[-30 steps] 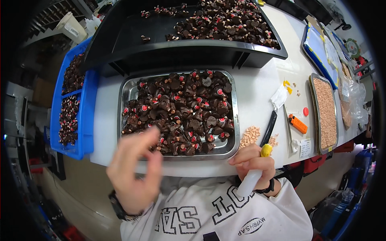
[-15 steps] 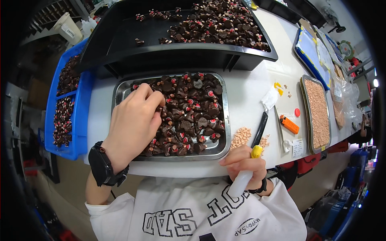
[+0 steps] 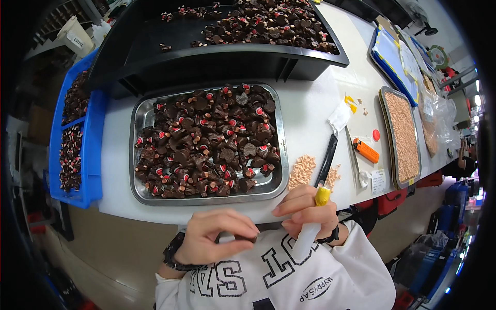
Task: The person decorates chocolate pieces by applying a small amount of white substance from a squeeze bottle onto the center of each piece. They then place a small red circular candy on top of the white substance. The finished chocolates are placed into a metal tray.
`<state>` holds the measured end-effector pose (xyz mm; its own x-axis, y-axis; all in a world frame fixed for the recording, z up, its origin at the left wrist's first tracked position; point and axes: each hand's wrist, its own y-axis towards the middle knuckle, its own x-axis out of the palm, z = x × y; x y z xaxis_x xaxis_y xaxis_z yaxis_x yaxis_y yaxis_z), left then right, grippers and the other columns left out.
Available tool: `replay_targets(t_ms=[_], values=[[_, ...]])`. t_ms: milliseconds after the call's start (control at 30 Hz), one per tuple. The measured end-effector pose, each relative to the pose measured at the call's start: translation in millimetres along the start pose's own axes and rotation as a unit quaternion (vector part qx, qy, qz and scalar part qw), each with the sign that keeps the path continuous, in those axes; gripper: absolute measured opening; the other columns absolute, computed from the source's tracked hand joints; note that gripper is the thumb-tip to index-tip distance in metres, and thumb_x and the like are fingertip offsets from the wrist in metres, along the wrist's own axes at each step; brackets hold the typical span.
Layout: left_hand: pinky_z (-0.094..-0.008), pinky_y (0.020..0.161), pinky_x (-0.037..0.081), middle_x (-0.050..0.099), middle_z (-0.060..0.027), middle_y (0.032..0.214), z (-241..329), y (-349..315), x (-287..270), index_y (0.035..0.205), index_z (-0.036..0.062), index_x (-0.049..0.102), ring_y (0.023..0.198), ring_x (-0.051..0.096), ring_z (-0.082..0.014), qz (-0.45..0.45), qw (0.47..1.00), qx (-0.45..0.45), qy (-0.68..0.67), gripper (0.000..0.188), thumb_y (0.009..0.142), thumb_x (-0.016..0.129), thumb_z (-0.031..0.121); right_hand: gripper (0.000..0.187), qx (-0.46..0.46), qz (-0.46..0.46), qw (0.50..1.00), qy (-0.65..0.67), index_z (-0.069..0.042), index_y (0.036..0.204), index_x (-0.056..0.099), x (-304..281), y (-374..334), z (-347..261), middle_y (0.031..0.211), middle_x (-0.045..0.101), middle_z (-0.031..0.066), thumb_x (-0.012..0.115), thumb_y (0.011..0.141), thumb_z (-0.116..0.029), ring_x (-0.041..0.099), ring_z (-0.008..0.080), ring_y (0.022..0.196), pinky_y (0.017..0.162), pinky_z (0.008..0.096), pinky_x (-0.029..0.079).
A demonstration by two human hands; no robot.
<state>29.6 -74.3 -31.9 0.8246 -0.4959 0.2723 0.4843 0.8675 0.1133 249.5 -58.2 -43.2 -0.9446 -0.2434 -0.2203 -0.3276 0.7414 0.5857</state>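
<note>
My left hand (image 3: pixel 219 235) is closed near my body, pinching a small dark brown piece (image 3: pixel 246 238) between thumb and fingers. My right hand (image 3: pixel 312 212) grips a white squeeze tube (image 3: pixel 307 239) whose yellow tip (image 3: pixel 323 196) points up and away from me. The fingertips of both hands are close but apart. Beyond them lies a metal tray (image 3: pixel 206 199) holding many small dark brown pieces, several with red-and-white discs and pale tan bits on them.
Behind the tray stands a large black bin (image 3: pixel 206 59) of similar pieces; a blue divided bin (image 3: pixel 93 165) is at left. To the right lie pale pellets (image 3: pixel 302 172), a black-handled tool (image 3: pixel 327 160), an orange object (image 3: pixel 366 150), a red cap (image 3: pixel 376 135) and a pellet-filled tray (image 3: pixel 397 183).
My left hand has left the tray and come back toward my body and rightward, with a dark brown piece in its fingers. My right hand still grips the tube.
</note>
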Motion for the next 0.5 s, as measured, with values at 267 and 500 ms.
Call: replay_targets(t_ms=[267,500], values=[[-0.0266,0.07,0.048,0.06,-0.0129,0.087,-11,-10,-8,0.089,-0.0025,0.065,0.08,0.06,-0.0185,0.068,0.997,0.015,-0.022,0.023,0.068,0.067,-0.009,0.029,-0.069,-0.086,0.994,-0.019,-0.007,0.096,0.046,-5,4,1,0.079,0.065,0.0157,0.067,0.077,-0.012,0.057,0.0219,0.063,0.057,0.0325,0.046],[-0.0265,0.075,0.051,0.051,-0.0171,0.104,-4,-6,-3,0.103,-0.0095,0.057,0.086,0.06,-0.0213,0.089,0.992,-0.038,-0.082,0.025,0.078,0.058,-0.005,0.043,-0.07,0.02,0.997,0.006,-0.007,0.098,0.06,0,-12,6,0.072,0.06,0.0054,0.064,0.077,-0.044,0.049,0.0203,0.052,0.045,0.0302,0.034]])
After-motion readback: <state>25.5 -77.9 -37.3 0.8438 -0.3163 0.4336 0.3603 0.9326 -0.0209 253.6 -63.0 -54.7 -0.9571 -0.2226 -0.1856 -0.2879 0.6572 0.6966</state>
